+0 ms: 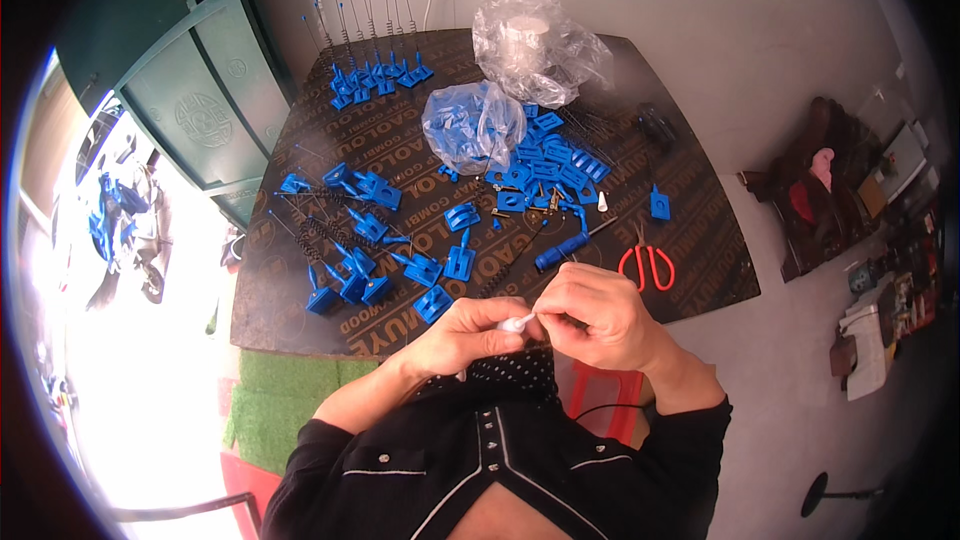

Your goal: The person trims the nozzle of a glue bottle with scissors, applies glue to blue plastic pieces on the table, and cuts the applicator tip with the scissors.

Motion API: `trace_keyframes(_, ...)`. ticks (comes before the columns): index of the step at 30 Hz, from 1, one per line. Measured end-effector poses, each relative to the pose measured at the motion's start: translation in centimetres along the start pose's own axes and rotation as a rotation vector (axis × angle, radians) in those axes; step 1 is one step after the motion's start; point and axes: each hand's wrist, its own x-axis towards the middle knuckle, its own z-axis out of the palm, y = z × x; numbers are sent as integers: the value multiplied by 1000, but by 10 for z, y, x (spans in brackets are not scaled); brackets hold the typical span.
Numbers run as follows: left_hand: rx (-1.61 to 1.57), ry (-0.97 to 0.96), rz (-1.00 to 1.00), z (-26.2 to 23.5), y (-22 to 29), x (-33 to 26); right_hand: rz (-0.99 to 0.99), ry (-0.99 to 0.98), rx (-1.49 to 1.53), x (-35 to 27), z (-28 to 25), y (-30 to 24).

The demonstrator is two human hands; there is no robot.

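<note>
Just off the near edge of the table, my left hand (468,336) is closed around a small white squeeze bottle (514,324) with a narrow nozzle. Most of the bottle is hidden in the palm. My right hand (592,312) is closed in a pinch at the nozzle's tip; whether something tiny is also between those fingers cannot be made out. Beyond the hands lie a blue-handled screwdriver (562,251) and red-handled scissors (647,264). A small white cone-shaped cap (602,202) stands by the blue parts.
Blue plastic pieces with springy wires (345,275) lie across the table's left side. Similar ones stand upright (378,78) at the back left. Loose blue plates (545,165) and two clear plastic bags (470,125) occupy the middle and back of the dark table (700,240).
</note>
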Motion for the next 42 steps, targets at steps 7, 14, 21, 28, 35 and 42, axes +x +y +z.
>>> trace_keyframes(7,57,-25,-15,-3,-2,0,134,6,59,-4,-3,-3)
trace_keyframes(14,29,-8,-17,1,1,0,120,-12,32,-5,-4,-8)
trace_keyframes(21,-28,24,-10,-1,-5,-3,217,-38,41,-9,-6,-10)
trace_keyframes(28,-29,22,-3,-2,-5,-2,134,7,-8,-10,-5,-9)
trace_keyframes(35,172,96,60,6,2,-1,174,54,45,-11,-2,-9)
trace_keyframes(42,255,110,143,7,2,-1,349,22,228,-13,1,-7)
